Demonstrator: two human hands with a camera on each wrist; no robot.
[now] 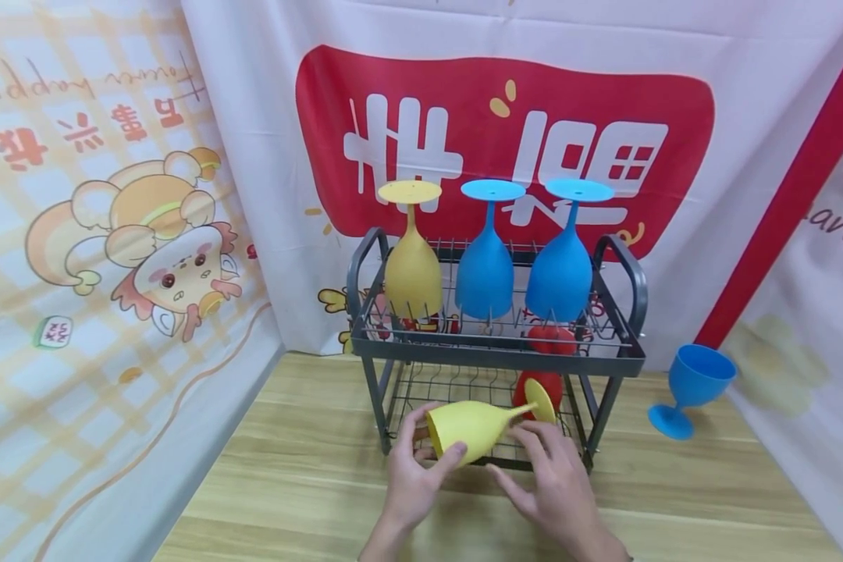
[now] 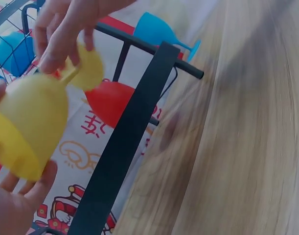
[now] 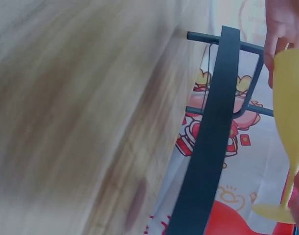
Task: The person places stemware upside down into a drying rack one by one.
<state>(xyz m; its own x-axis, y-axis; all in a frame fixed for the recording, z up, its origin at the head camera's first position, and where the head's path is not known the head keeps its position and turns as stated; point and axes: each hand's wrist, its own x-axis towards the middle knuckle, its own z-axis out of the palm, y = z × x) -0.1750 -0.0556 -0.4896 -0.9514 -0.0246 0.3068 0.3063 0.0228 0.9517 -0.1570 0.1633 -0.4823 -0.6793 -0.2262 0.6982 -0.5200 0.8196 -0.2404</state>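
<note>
A yellow goblet (image 1: 467,429) lies tilted on its side in the air in front of the dish rack, mouth to the left and foot to the right. My left hand (image 1: 416,476) grips its bowl near the rim, thumb in front and fingers behind. By the stem and foot is my right hand (image 1: 551,484), its fingertips at the stem and its thumb spread well away below. In the left wrist view the goblet's bowl (image 2: 39,105) fills the left side, with the right hand (image 2: 71,29) over the stem.
The black two-tier rack (image 1: 499,357) holds an upturned yellow goblet (image 1: 413,273) and two upturned blue goblets (image 1: 485,273) on top. Something red (image 1: 537,386), goblet-shaped, stands on the lower tier. A blue goblet (image 1: 698,378) stands on the wooden table (image 1: 281,484) at right. Printed cloth (image 1: 253,156) hangs behind.
</note>
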